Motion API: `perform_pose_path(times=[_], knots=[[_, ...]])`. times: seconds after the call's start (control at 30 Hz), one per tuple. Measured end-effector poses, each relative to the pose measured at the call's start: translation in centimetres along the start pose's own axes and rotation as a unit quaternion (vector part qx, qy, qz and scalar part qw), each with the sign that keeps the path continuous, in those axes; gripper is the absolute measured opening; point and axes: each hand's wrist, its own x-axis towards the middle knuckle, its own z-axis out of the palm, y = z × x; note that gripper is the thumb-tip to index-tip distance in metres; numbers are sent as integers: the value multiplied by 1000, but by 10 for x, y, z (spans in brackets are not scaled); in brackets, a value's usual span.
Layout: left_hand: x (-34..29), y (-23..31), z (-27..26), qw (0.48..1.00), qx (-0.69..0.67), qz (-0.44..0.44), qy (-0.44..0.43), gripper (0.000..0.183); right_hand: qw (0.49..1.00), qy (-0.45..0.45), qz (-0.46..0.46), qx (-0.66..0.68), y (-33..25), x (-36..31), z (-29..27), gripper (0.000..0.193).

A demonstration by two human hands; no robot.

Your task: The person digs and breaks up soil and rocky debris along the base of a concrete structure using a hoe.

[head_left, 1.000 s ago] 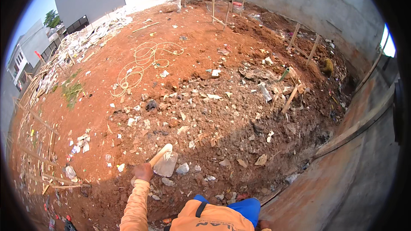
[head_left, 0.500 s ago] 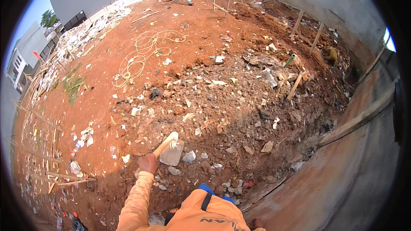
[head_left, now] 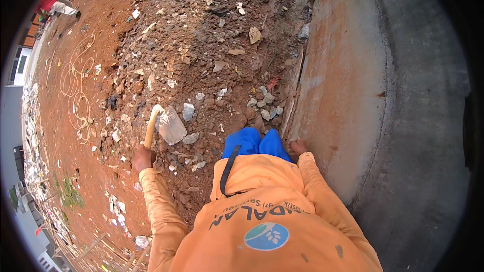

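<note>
My left hand (head_left: 143,158) is wrapped round the pale wooden handle (head_left: 150,131) of a hoe. Its broad, dirt-dusted metal blade (head_left: 172,127) rests over rubble-strewn brown soil (head_left: 201,116), beside a few whitish stones. On my other side, my right hand (head_left: 299,146) is down by my blue-clad knee, close to the stained concrete wall (head_left: 333,85); its fingers are too small and hidden to make out, and whether it touches the wall is unclear. Both arms wear orange sleeves.
Several loose stones (head_left: 264,102) lie at the wall's foot. A looped pale hose or cable (head_left: 75,90) spreads over red earth at the left. Scattered white debris (head_left: 31,121) lines the far left. A person in a red top (head_left: 50,1) stands at the upper left.
My view has tilted and swung toward the wall, so the ground appears turned. My right arm and hand now show beside the wall. The left hand still grips the hoe.
</note>
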Motion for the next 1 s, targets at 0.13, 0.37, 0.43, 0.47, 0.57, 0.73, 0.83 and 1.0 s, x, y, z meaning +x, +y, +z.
perform_pose_path(times=[0.13,0.37,0.43,0.47,0.57,0.73,0.83,1.0], knots=[[2,-18,9,999,-9,32,-21,38,999,-28,9,-28,12,-59,24,11],[1,-17,13,999,32,33,11,37,999,-33,21,13,89,-77,38,9],[20,-18,22,998,32,48,14,38,995,-46,-54,-77,127,-64,36,10],[29,-16,26,998,34,60,6,38,973,-55,-131,-180,145,-55,34,11],[29,-30,34,998,34,59,17,37,962,-24,-141,-232,124,-90,50,12],[32,-38,30,998,28,51,11,37,999,-1,-16,-50,117,-113,47,17],[23,-35,26,997,35,63,22,36,991,29,-27,-126,126,-104,32,23],[43,-58,35,998,16,63,23,37,993,41,-77,-80,128,-81,30,23]])
